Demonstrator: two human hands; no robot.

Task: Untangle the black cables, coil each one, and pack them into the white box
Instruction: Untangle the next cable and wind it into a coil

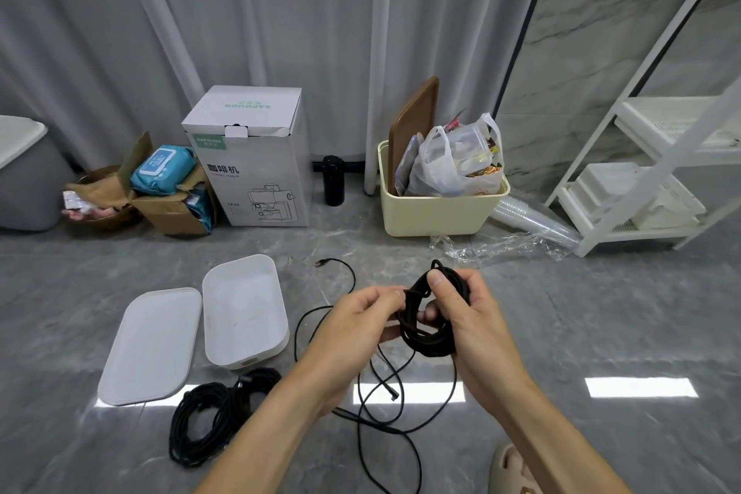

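Note:
A coil of black cable (431, 337) hangs between both hands above the grey floor. My right hand (473, 317) grips the coil from the right, thumb over its top. My left hand (357, 327) pinches a strand at the coil's left side. Loose black cable (385, 405) trails from the coil in loops on the floor, one end (320, 263) lying farther back. Two coiled black cables (212, 413) rest on the floor at lower left. The open white box (244, 361) stands left of my hands, its lid (152, 345) flat beside it.
Along the curtain stand a white coffee-machine carton (248, 168), a brown cardboard box with wipes (168, 192), a black bottle (333, 180) and a cream bin with a plastic bag (441, 209). A white shelf rack (641, 172) stands right. A beige slipper (513, 469) sits at the bottom.

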